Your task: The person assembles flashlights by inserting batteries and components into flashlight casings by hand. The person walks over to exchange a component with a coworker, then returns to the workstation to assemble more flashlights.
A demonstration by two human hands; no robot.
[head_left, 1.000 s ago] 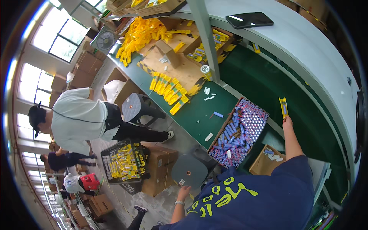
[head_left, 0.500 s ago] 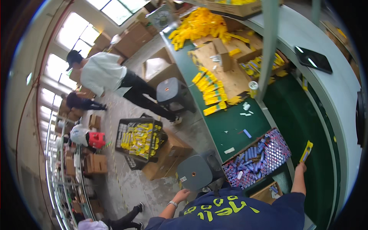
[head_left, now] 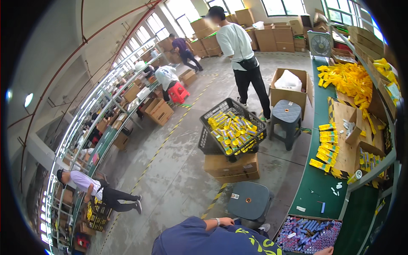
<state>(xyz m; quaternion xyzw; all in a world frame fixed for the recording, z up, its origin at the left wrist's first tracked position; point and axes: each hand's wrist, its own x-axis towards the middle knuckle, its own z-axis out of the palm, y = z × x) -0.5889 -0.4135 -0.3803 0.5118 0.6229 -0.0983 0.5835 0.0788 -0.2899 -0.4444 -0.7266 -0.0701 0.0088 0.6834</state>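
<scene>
My left hand (head_left: pixel 228 221) sits low in the head view, at the near edge of a grey plastic stool (head_left: pixel 250 199); a band is on its wrist. Whether its fingers grip anything is hidden by my dark blue shirt (head_left: pixel 204 240). My right hand is out of the picture; only a sliver of that arm (head_left: pixel 326 250) shows at the bottom edge, beside a cardboard box of blue and purple tubes (head_left: pixel 310 233) on the green table (head_left: pixel 318 182).
A black crate of yellow packets (head_left: pixel 233 127) rests on a cardboard box (head_left: pixel 231 168). Behind it are a second stool (head_left: pixel 287 117) and a standing person in a white shirt (head_left: pixel 238 42). Yellow packets (head_left: pixel 327 148) lie along the table. Another person (head_left: pixel 93 187) bends at the left shelves.
The view has swung left toward the floor. My raised right hand with its yellow packet has left the picture. My left hand stays by the grey stool.
</scene>
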